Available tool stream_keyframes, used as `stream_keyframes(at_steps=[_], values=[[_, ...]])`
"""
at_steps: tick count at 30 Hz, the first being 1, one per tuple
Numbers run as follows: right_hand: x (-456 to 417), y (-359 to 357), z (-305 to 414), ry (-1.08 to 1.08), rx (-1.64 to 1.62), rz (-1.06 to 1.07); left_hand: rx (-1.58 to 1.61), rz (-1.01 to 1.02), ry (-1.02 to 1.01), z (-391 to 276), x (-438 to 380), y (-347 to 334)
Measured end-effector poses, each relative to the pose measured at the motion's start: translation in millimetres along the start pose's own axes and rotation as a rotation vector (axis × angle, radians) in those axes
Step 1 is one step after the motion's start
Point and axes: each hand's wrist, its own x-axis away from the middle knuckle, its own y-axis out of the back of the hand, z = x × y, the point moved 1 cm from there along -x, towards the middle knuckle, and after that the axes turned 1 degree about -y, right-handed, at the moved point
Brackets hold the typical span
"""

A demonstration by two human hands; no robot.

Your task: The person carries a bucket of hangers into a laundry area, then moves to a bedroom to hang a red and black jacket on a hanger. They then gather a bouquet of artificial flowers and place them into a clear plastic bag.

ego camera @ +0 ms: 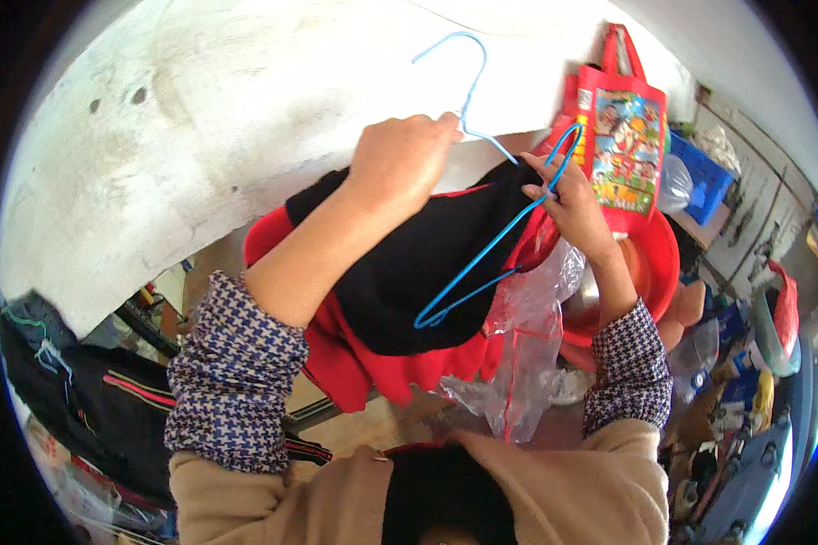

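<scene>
A light blue wire clothes hanger [476,92] has its hook pointing up; my left hand [405,160] grips its neck. One shoulder of that hanger runs down into a black and red garment [422,279], which hangs below my hands. My right hand [566,197] pinches the garment's black edge near the hanger's shoulder. A second, brighter blue hanger [477,266] hangs from my right hand, in front of the black cloth. The lower part of the first hanger is hidden by the garment.
A red printed bag [624,143] hangs on the right wall above a red basin [664,272] holding a metal bowl. Clear plastic [532,368] hangs beside the garment. Dark clothing [109,409] on a hanger is at lower left. A blue crate [702,177] stands farther right.
</scene>
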Motion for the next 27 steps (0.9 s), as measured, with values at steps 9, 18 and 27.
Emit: stream_keyframes(at_steps=[9, 18, 27], values=[[-43.4, -54.7, 7.0, -0.151, -0.284, -0.245, -0.126, -0.077, -0.026, 44.1, 9.4, 41.8], [-74.7, -14.1, -25.9, -0.143, -0.395, -0.558, 0.975, -0.052, 0.632, 126.8, 177.9, 48.6], [-114.2, -59.6, -86.7, -0.278, -0.407, -0.447, 1.459, -0.101, 0.753, 48.9, 123.5, 41.2]])
